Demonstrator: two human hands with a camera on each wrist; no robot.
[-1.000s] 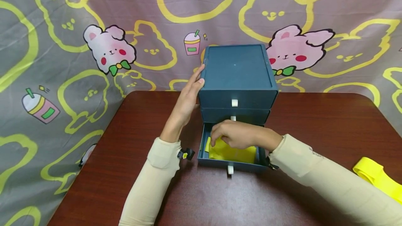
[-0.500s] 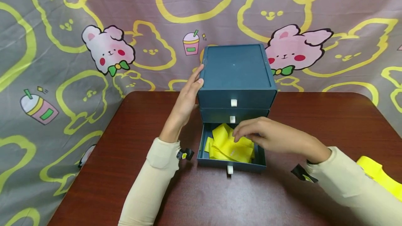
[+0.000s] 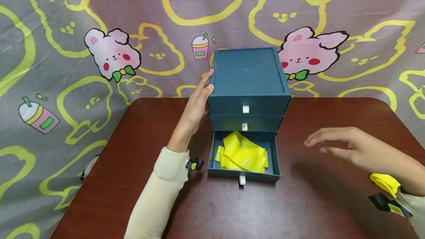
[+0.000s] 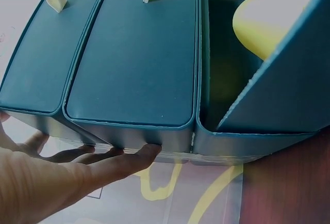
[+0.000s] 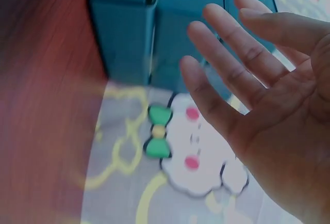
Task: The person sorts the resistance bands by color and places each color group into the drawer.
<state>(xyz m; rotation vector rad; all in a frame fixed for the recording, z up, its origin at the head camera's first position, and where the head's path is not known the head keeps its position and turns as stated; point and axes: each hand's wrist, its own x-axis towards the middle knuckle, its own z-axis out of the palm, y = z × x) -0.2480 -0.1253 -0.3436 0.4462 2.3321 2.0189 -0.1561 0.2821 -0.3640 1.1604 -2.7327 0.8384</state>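
Observation:
A dark blue three-drawer box (image 3: 247, 73) stands on the table, its bottom drawer (image 3: 244, 174) pulled out. Folded yellow cloth strips (image 3: 242, 154) lie loosely in that drawer. My left hand (image 3: 196, 108) rests along the box's left side, fingers extended; the left wrist view shows the fingertips (image 4: 149, 152) against the side wall. To the right of the box, my right hand (image 3: 362, 150) hovers over the table with nothing in it, its fingers relaxed and spread in the right wrist view.
Another yellow strip (image 3: 385, 183) lies on the brown table (image 3: 159, 128) at the right, partly hidden by my right wrist. A patterned curtain (image 3: 159, 3) hangs close behind the table. White pull tabs (image 3: 245, 109) stick out from the drawer fronts.
My right hand has withdrawn from the bottom drawer and moved right, leaving the yellow strips inside. The left hand stays on the box's side.

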